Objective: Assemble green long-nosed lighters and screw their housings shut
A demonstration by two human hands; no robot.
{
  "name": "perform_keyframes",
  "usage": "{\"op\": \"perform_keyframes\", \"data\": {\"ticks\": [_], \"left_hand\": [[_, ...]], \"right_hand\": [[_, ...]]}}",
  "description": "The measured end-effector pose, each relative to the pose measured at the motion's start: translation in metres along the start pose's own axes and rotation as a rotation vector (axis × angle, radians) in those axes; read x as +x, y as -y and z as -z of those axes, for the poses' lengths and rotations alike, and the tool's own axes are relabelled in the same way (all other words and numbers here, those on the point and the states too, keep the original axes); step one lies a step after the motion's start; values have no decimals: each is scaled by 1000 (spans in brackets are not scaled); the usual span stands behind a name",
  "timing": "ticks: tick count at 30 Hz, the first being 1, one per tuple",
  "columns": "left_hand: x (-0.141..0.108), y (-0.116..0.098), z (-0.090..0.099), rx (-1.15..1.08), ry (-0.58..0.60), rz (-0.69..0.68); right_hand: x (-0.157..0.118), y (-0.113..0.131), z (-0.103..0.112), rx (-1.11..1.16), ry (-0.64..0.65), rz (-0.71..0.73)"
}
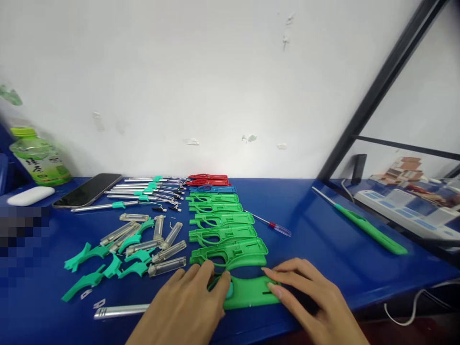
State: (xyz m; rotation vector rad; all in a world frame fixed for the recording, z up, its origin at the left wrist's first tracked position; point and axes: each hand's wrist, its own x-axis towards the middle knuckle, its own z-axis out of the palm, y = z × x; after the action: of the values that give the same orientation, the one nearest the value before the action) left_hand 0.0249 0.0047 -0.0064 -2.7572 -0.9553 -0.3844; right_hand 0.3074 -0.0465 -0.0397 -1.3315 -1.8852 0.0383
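Near the table's front edge lies a green lighter body (pixel 251 293), its metal tube (pixel 121 311) pointing left. My left hand (pixel 192 299) is closed over the trigger end, fingers curled around it. At the right end of the handle, my right hand (pixel 309 292) pinches the green body between thumb and fingers. Just behind my hands, a column of green half shells (pixel 230 249) runs back to a blue shell (pixel 212 189) and red shells (pixel 208 180). Teal triggers (pixel 86 282) and clear fuel tanks (pixel 167 266) lie scattered to the left.
Metal tubes with wires (pixel 143 187), a phone (pixel 88 190), a white case (pixel 31 196) and a bottle (pixel 41 158) are at the back left. A screwdriver (pixel 278 228) lies right of the shells. A whole green lighter (pixel 370 227) rests farther right, beside a black frame.
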Motion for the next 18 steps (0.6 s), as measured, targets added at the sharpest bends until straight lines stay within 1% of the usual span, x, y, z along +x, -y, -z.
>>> {"op": "perform_keyframes", "data": {"ticks": [3,6,7,9,11,13,14,15,17,18], "left_hand": [[2,-3,4,-33,39,41],[3,-6,6,-53,68,66],[2,-7,7,-53,61,64],[2,-6,10,-48,9,59],[1,2,15,-40,-61,51],[0,19,21,-19,-127,54],[0,32,25,-4,-169,63],[0,47,28,11,-183,88],[3,81,33,-8,-156,152],[6,99,35,-29,-88,230]], "right_hand": [[-2,-3,-3,-41,-21,10],[-7,-5,-3,-59,-21,-28],[-8,-6,-2,-51,-34,-52],[-10,-8,3,-10,-84,-110],[-9,-11,11,30,-144,-153],[-6,-17,20,13,-207,-156],[-2,-23,25,-25,-232,-155],[1,-30,30,-84,-250,-151],[11,-50,37,-229,-244,-162],[15,-61,39,-303,-209,-154]]}}
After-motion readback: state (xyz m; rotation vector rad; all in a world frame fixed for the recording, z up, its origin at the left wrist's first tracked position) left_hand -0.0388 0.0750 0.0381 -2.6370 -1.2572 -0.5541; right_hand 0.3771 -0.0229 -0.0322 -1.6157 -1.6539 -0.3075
